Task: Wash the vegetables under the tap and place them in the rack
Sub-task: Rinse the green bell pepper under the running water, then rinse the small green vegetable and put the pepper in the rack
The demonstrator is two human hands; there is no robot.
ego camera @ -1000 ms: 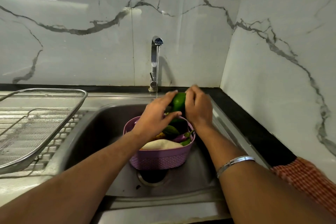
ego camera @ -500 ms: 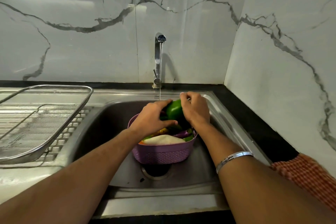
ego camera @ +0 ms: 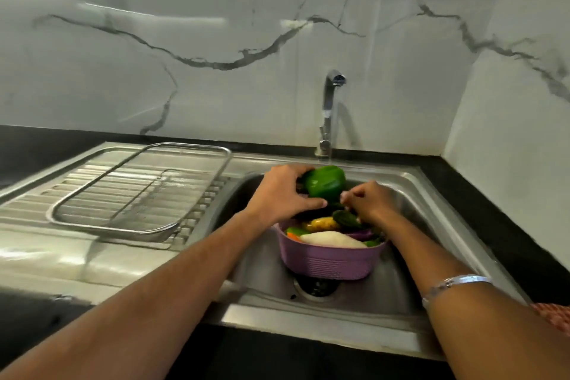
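Steel sink (ego camera: 431, 194) fills the counter, the wire rack (ego camera: 138, 188) sitting on its drainboard to the left. In the basin, a purple basket (ego camera: 330, 262) heaped with vegetables over the drain, tap (ego camera: 328, 114) behind it. Left hand (ego camera: 283, 194) grasps a green pepper (ego camera: 325, 183) above the basket. Right hand (ego camera: 373, 202), fingers curled, just beside the pepper — can't tell what it's gripping.
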